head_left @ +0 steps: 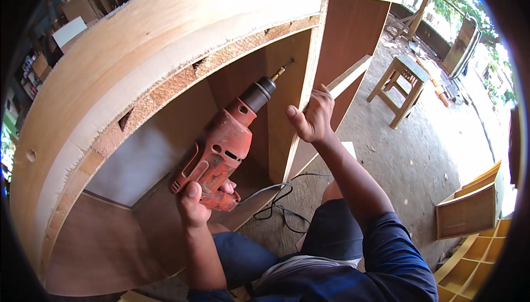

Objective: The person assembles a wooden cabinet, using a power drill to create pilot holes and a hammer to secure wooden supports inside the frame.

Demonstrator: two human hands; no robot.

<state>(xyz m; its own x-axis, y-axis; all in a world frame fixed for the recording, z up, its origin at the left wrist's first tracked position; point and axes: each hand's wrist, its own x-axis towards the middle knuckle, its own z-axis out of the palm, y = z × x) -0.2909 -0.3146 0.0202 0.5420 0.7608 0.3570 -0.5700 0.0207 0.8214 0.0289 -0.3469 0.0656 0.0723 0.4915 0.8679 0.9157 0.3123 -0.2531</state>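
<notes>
Head view: the left hand (193, 202) has its fingers wrapped tight round a red drill (221, 150), bit angled up-right toward the upright cabinet panel (287, 97). The right hand (312, 117) clasps that panel's front edge, closer to the bit's tip.

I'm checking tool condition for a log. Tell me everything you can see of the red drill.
The red drill is a corded, pistol-shaped power tool with a worn, scuffed plastic body, a loop handle, a black chuck and a thin bit. It tilts up and to the right, the bit tip at the upright wooden panel inside the cabinet. The left hand grips its handle; the right hand holds the panel's edge. Its black cord trails onto the floor.
</notes>
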